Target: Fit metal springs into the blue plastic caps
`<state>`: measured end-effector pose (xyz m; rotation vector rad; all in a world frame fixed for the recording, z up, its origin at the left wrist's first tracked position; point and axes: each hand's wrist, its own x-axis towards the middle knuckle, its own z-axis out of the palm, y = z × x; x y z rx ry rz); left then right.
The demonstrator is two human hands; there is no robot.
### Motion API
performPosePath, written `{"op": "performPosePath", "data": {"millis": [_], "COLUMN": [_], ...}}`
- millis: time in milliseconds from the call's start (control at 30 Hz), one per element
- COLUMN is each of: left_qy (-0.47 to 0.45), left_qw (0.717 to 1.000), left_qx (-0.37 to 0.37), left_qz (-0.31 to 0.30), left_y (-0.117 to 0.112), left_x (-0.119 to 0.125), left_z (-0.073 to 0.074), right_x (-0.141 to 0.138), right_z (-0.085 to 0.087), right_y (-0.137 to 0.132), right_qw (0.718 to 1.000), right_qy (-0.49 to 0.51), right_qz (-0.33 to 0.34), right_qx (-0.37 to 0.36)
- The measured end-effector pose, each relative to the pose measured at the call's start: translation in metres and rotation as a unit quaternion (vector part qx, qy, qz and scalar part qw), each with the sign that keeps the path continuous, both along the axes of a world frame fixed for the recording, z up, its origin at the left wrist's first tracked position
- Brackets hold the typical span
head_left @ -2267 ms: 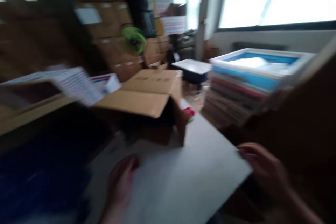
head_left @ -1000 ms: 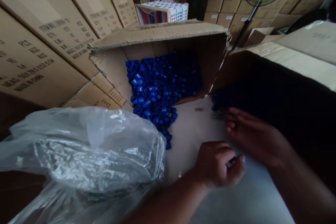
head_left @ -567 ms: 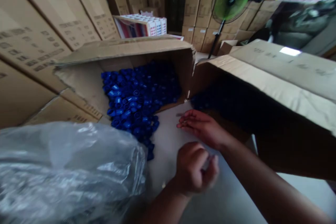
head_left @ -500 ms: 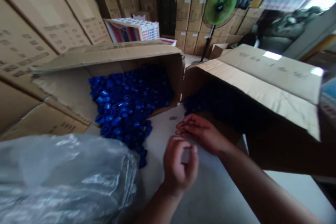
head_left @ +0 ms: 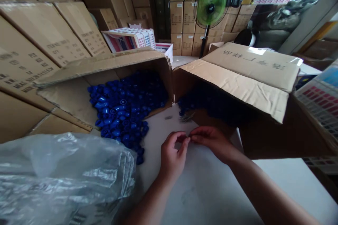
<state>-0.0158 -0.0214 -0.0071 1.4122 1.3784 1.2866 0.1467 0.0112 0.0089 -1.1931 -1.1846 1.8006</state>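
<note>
My left hand [head_left: 173, 154] and my right hand [head_left: 211, 141] meet fingertip to fingertip over a white table [head_left: 211, 190]. Both pinch together around something too small to make out. Just left of them, blue plastic caps [head_left: 124, 109] spill out of a cardboard box [head_left: 105, 66] lying on its side. A second tipped box [head_left: 243, 77] lies right behind my right hand, its inside dark, with more blue pieces [head_left: 190, 103] at its mouth. A few small bits [head_left: 185, 119] lie on the table ahead of my fingers.
A crumpled clear plastic bag [head_left: 66, 175] fills the near left. Stacked cartons [head_left: 39, 38] lean along the left and back. A green fan [head_left: 211, 5] stands behind. A tray of colourful small boxes [head_left: 132, 38] sits behind the cap box, and stacked trays [head_left: 320, 102] stand at the right.
The view swung from the right side to the cap boxes, then steadied. My right hand drew back from the dark box and my left hand opened from a fist to meet it.
</note>
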Motion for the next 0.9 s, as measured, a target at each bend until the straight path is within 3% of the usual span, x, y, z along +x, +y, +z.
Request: {"op": "performPosePath", "data": {"millis": [133,300,400,567,700,733,900], "left_qy": [-0.079,-0.067,0.008,0.053,0.024,0.017,-0.02], "left_qw": [0.996,0.995,0.998,0.996,0.998,0.999,0.999], "left_qx": [-0.047,-0.058,-0.028,-0.017,-0.032,-0.033,-0.04], "left_qz": [-0.01,-0.041,-0.056,-0.069,-0.044,-0.039,-0.003], "left_y": [0.002,0.003,0.002,0.0,-0.002,-0.002,-0.002], "left_x": [0.004,0.007,0.008,0.009,0.007,0.007,0.004], "left_z": [0.0,0.001,0.002,0.005,0.004,0.003,-0.004], "right_x": [0.011,0.02,0.017,-0.016,-0.041,-0.044,-0.04], "right_z": [0.003,-0.003,0.005,0.028,0.035,0.035,0.027], "right_y": [-0.006,0.011,0.036,0.077,0.093,0.096,0.102], "right_qw": [0.998,0.987,0.981,0.91,0.768,0.756,0.756], "right_qy": [-0.04,0.081,-0.104,-0.361,-0.616,-0.633,-0.636], "right_qz": [-0.033,-0.135,-0.142,-0.082,-0.004,0.0,0.011], "right_qx": [0.025,0.005,0.088,0.185,0.175,0.166,0.155]}}
